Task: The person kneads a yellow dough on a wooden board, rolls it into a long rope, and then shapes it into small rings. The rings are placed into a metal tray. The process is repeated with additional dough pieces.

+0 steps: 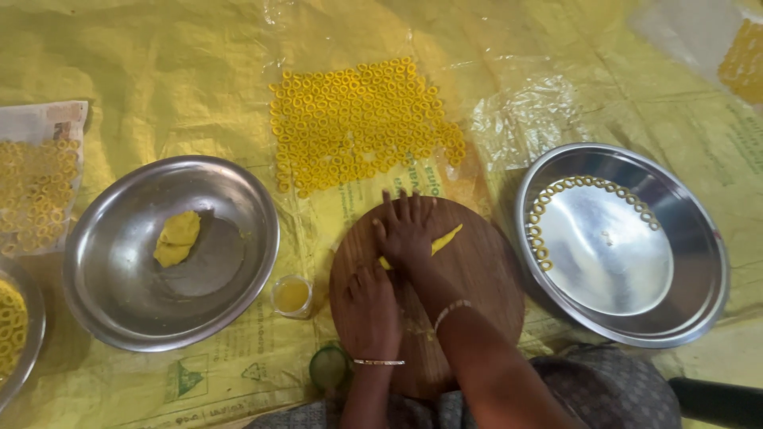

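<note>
Centrally, the right hand [405,230] presses flat, fingers spread, on a yellow dough strip [445,239]; the left hand [372,306] lies flat on the round wooden board [477,270].

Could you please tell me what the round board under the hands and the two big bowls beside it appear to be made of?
The round board looks like wood: matte brown with visible grain lines. The left bowl and the right bowl look like steel or a similar metal: silvery, polished, with bright reflections. The strip under the right hand seems to be soft yellow dough, like the lump in the left bowl.
</note>
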